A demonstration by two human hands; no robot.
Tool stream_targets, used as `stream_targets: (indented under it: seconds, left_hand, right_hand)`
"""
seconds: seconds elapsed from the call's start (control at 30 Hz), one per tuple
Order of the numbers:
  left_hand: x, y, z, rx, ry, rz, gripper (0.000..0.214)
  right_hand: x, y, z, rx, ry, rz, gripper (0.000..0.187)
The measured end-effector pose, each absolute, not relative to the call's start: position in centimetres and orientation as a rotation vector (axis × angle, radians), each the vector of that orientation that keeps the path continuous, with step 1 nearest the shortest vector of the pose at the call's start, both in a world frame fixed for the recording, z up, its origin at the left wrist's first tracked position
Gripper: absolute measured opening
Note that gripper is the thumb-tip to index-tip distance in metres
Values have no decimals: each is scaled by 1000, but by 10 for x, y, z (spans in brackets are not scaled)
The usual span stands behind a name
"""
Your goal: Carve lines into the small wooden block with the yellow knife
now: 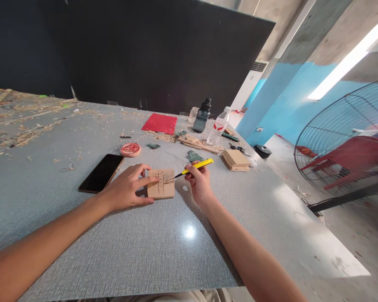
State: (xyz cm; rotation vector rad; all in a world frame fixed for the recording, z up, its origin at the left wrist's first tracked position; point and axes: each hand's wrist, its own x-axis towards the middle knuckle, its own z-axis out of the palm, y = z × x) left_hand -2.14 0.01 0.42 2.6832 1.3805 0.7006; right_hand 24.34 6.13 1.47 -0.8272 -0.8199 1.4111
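Note:
A small square wooden block (167, 192) with carved lines on its face lies flat on the grey table (138, 247). My left hand (129, 186) grips it from the left, the thumb at its near edge and a finger pressed on its top. In my right hand (200, 182) is a carving knife (199, 165) with a yellow handle, pinched between thumb and fingers. Its thin dark blade points left, the tip at the carved face of the block. Just left of my left hand lies a black phone (101, 173). Beyond it is a round red-and-white carved disc (130, 149).
Stacked wooden blocks (236, 159) sit at the right. Farther back stand a clear water bottle (219, 127) and a dark bottle (202, 117), near a red sheet (160, 123). Wood shavings (25, 130) litter the far left. A fan (343, 142) stands beyond the table's right edge.

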Motion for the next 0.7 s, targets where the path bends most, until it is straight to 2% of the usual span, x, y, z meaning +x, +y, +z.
stream_targets:
  seconds: [0.37,0.7]
  left_hand:
    - [-22,0,4,2739,1371,686,56]
    - [-20,-1,7,2684,1417,654,70]
  right_hand:
    - [243,63,13,-842,-840,1333,36]
    - [243,63,13,-815,-844,1333,31]
